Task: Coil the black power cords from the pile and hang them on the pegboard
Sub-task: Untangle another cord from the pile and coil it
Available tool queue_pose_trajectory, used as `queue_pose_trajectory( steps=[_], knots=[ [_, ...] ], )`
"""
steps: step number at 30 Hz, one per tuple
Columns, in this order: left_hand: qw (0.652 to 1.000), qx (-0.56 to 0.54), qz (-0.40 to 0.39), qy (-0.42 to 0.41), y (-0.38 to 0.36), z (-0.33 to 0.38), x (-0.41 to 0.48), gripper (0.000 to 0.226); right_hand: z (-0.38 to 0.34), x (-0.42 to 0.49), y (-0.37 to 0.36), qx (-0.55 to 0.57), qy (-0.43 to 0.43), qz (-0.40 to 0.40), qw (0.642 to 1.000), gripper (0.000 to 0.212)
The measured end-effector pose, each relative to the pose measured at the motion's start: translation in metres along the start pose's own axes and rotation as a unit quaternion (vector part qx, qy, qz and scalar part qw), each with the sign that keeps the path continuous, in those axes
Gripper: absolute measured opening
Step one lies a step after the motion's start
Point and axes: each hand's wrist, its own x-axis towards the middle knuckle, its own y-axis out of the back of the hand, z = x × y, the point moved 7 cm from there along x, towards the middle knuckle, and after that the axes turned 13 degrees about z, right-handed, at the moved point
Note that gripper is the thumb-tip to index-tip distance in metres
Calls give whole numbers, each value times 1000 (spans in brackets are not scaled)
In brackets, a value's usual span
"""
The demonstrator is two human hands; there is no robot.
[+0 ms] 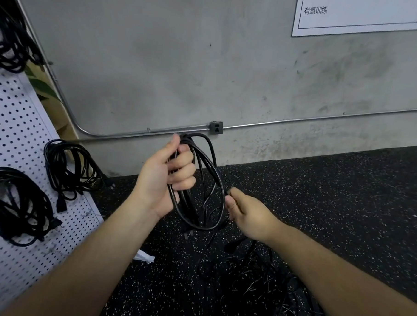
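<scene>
Well off to the left of your grip stands the white pegboard, and finished coils hang on it, so that is where this one is bound. Your left hand is the anchor. Its fingers are wrapped round the top of the black power cord coil, with several loops gathered in the fist and hanging free below it in front of the wall. Hold that grip firm but not crushing, so each new loop can slide in beside the others rather than across them. Just right of the coil, your right hand pinches the loose run of the same cord between thumb and curled fingers, close against the coil's outer loop. From there the cord drops toward the pile on the speckled floor, below and a little right of both hands. I cannot tell how much is left to gather, since its tail is lost among the other black cords. I judge you are mid-coil. Make the next loop the same size as those hanging. Roll the cord slightly between thumb and finger as you bring it up so it lies flat without a twist, and lay it into the left palm. Draw slowly off the pile, because a snag there could drag neighbouring cords up with it.
</scene>
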Motion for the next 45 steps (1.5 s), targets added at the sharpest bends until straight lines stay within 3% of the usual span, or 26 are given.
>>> queue_pose_trajectory(
  steps=[5, 8, 10, 15, 19, 22, 26, 29, 34, 37, 41, 45],
  knots=[
    [999, -20, -1, -34, 0, 14, 1, 35, 44, -14, -21, -56, -101, -113, 987, 36],
    [996, -33, -30, -73, -4, 30, -2, 33, 74, -37, -35, -172, -158, -218, 948, 48],
    [995, -20, -44, -85, -4, 35, -1, 34, 76, -42, -42, -174, -180, -242, 938, 46],
    [995, -10, -54, -87, 5, 32, 7, 37, 28, -18, -37, 22, -154, -135, 979, 29],
    [993, -28, -24, -110, 18, 40, 15, 38, 6, -21, -34, 167, -186, -100, 963, 41],
    [991, -26, 27, -129, 33, 43, 20, 38, -7, -17, -25, 241, -172, -14, 955, 35],
    [985, -49, 102, -132, 50, 49, 24, 38, -7, -11, -6, 268, -221, 98, 933, 37],
    [985, -49, 112, -124, 53, 50, 23, 40, 4, -11, 3, 215, -300, 95, 924, 28],
    [986, -17, 99, -133, 50, 47, 19, 30, -10, -6, 13, -52, -160, 35, 985, 23],
    [984, 32, 97, -146, 48, 43, 20, 25, -19, -12, 4, -210, -84, -55, 972, 16],
    [955, 210, 94, -189, 41, 29, 19, 16, -48, -20, -9, -260, 34, -157, 952, 20],
    [907, 381, 46, -171, 25, 3, 12, 10, -95, -18, -6, -298, 202, -105, 927, 21]
  ],
)
